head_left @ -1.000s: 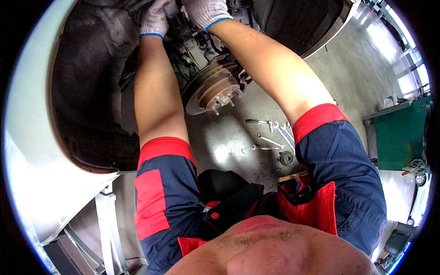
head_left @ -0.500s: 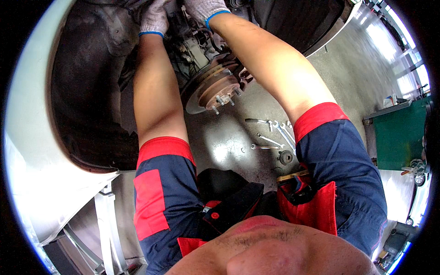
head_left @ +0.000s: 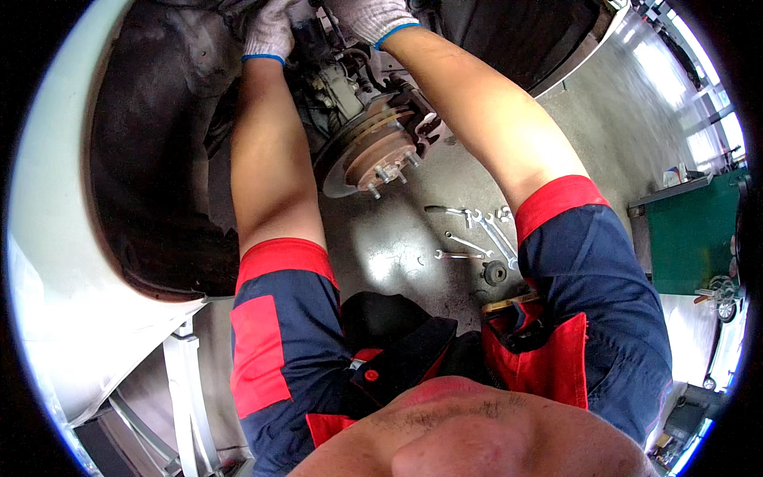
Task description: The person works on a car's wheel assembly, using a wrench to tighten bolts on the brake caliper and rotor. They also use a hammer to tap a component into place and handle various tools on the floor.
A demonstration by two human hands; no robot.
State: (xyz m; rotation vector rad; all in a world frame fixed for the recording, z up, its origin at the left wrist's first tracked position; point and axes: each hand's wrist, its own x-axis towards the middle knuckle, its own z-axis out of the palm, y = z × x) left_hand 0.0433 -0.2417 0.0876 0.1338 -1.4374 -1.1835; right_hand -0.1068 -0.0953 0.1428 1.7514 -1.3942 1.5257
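Both my arms reach up into the wheel well of a raised car. My left hand (head_left: 269, 33), in a whitish knit glove with a blue cuff, is among the dark suspension parts at the top edge. To its right, my right hand (head_left: 373, 19) wears a matching glove beside the upper suspension. The upper edge of the picture and the parts around them hide the fingers of both, so what they hold does not show. Below my hands sits the rusty brake disc (head_left: 362, 151), with bare wheel studs (head_left: 383, 173) pointing toward me.
Several wrenches (head_left: 494, 232) lie on the floor below the disc, near a round dark part (head_left: 494, 273). At left, the pale fender (head_left: 60, 199) curves around the dark wheel-well liner (head_left: 151, 159), above a light metal stand (head_left: 184, 389). A green cabinet (head_left: 687, 234) stands at right.
My right hand and forearm have shifted slightly to the right, showing more of the disc's right side. My left hand stays nearly in place.
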